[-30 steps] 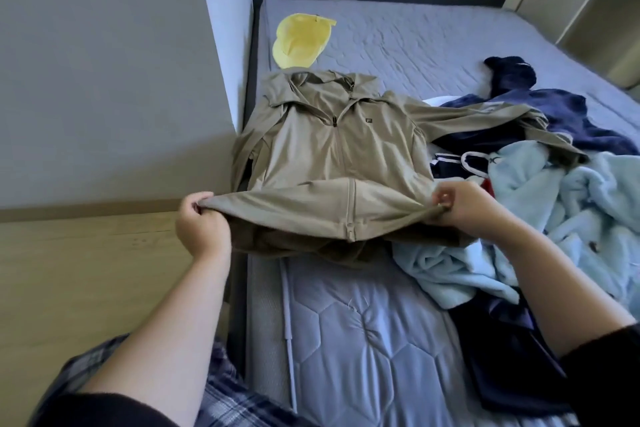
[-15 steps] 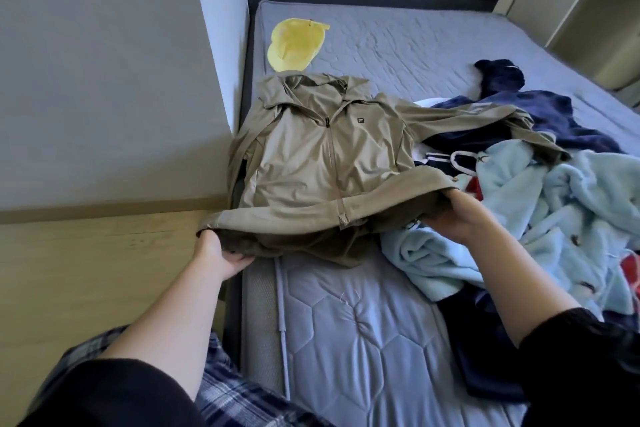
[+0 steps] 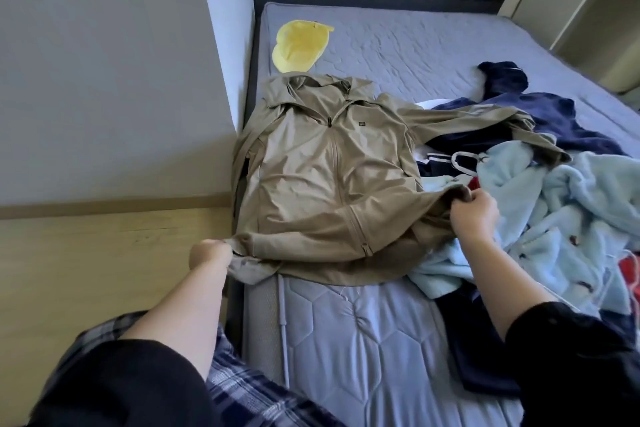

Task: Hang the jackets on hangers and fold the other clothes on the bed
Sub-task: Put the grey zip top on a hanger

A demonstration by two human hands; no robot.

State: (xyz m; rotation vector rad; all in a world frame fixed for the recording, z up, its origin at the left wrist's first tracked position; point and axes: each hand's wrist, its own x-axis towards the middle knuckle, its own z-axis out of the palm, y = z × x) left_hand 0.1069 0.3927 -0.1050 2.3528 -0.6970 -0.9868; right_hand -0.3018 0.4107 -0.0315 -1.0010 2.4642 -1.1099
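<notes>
A khaki zip-up jacket [image 3: 322, 177] lies front up on the left side of the bed, collar toward the headboard, one sleeve stretched right over the clothes pile. My left hand [image 3: 211, 253] grips the jacket's lower left hem corner at the bed's edge. My right hand [image 3: 474, 211] grips the lower right hem corner, lifted a little above a light blue fleece garment [image 3: 568, 218]. The hem is pulled taut between both hands. A navy garment [image 3: 540, 114] lies behind the fleece. No hanger is in view.
A yellow cap [image 3: 299, 45] rests near the headboard. The grey mattress [image 3: 374, 350] shows bare in front of the jacket. A wall and wooden floor [image 3: 86, 270] lie to the left. Dark cloth [image 3: 481, 357] and a red item [image 3: 630, 274] sit at the right.
Both hands changed their hold on the hem and pulled it flatter and lower over the mattress. My left hand turned from palm-up to a closed grip at the corner.
</notes>
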